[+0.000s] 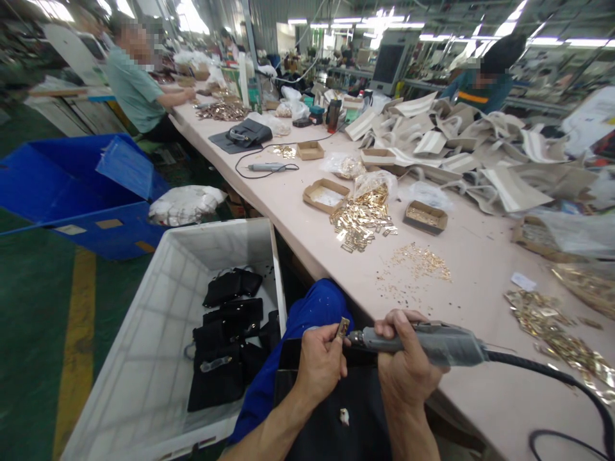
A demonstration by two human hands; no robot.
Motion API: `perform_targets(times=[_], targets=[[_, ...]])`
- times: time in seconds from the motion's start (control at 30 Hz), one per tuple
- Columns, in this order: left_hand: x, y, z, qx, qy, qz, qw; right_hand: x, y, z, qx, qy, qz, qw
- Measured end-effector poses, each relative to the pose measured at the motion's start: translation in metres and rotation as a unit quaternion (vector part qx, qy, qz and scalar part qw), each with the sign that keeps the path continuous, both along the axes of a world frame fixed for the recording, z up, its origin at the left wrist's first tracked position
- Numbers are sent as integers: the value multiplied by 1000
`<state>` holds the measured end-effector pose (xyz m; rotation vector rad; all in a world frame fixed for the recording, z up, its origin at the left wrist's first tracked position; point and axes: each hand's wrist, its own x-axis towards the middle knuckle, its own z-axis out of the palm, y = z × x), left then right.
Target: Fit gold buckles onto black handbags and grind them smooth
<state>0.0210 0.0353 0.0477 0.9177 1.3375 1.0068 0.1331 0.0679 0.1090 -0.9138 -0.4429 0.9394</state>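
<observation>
Between the thumb and fingers of my left hand [321,360] is a small gold metal plate [343,328], held upright over my lap. My right hand [408,358] wraps round a grey electric screwdriver [444,344], its tip pointing left, close to the plate; I cannot tell whether they touch. A black cable [542,366] runs from its back end to the right. Under both hands a black bag piece [358,410] lies on my lap, with a small whitish bit [344,417] on it.
Gold plates [360,221] and small screws [423,261] lie heaped on the table [307,192], near cardboard trays [425,218]. Left of my knee stands a white bin [139,333] with black bags [218,378]. Two people [137,83] work farther off.
</observation>
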Motion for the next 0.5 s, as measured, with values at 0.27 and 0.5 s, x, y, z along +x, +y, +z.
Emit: perform_targets(times=[0.27, 0.5], targets=[[3, 3, 4, -4, -17, 14, 1000, -7, -11, -3, 45, -128, 34, 990], [-2, 4, 10, 22, -52, -5, 998, -14, -18, -10, 47, -236, 46, 969]])
